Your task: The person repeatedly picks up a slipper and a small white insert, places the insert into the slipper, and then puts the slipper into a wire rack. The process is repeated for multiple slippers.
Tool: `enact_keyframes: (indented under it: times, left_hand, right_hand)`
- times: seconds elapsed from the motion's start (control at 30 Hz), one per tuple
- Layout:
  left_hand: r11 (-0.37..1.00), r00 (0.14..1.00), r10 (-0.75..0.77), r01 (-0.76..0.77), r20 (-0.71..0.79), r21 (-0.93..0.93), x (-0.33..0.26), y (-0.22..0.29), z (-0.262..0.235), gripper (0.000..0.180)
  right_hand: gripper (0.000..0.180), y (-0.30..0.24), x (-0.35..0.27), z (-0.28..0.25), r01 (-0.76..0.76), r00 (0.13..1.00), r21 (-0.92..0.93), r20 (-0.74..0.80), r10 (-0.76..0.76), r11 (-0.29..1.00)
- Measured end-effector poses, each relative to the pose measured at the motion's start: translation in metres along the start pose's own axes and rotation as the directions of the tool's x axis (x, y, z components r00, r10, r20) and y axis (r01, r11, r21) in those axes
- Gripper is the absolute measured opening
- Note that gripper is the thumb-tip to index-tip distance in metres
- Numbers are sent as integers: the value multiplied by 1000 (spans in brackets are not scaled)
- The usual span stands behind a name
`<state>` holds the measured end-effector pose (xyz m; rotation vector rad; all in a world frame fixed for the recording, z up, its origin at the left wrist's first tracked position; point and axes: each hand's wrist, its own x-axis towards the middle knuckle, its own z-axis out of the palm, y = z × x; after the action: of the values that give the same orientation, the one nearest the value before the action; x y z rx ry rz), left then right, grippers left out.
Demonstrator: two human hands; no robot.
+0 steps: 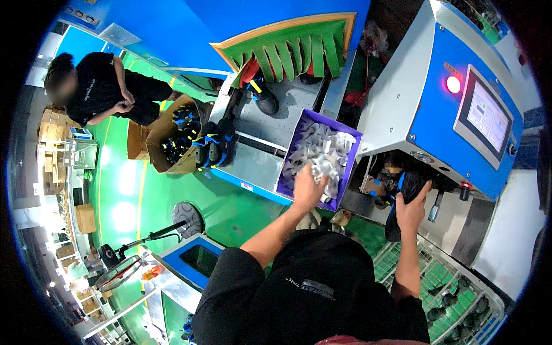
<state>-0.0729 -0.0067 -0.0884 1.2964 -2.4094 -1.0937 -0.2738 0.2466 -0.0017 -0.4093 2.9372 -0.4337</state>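
My left hand [307,188] reaches into a purple bin [287,167] full of white paper wads [322,152] and closes on some of them at the near edge. My right hand [411,210] holds a black and blue shoe [409,187] up under the head of a blue and white machine [437,109], its toe toward the machine's opening. The shoe's lower part hangs down past my wrist.
A conveyor [270,121] with green flaps [287,54] carries black and blue shoes [215,144]. Another person [103,86] stands at the far left beside a cardboard box of shoes [175,138]. A wire rack [454,293] with dark shoes lies at lower right. A fan [118,270] stands lower left.
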Motion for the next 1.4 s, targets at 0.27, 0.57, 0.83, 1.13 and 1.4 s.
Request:
enact_keyframes:
  times: [0.27, 0.57, 0.83, 1.13, 1.4]
  left_hand:
    - [912, 811, 37, 211, 584, -351, -23, 69, 12, 44]
    - [567, -277, 315, 822, 908, 54, -98, 64, 84, 78]
    - [681, -1, -84, 730, 996, 58, -102, 27, 73, 66]
    - [768, 204, 55, 617, 977, -172, -78, 56, 41, 54]
    - [991, 337, 58, 93, 940, -95, -167, 139, 96, 60]
  right_hand:
    - [114, 3, -44, -10, 93, 980, 165, -188, -61, 982]
    - [114, 12, -221, -73, 218, 923, 42, 314, -221, 975]
    - [61, 53, -118, 29, 133, 959, 669, 100, -266, 731]
    - [89, 148, -270, -69, -210, 954, 695, -9, 299, 688]
    - [85, 356, -530, -82, -834, -309, 552, -492, 814, 17]
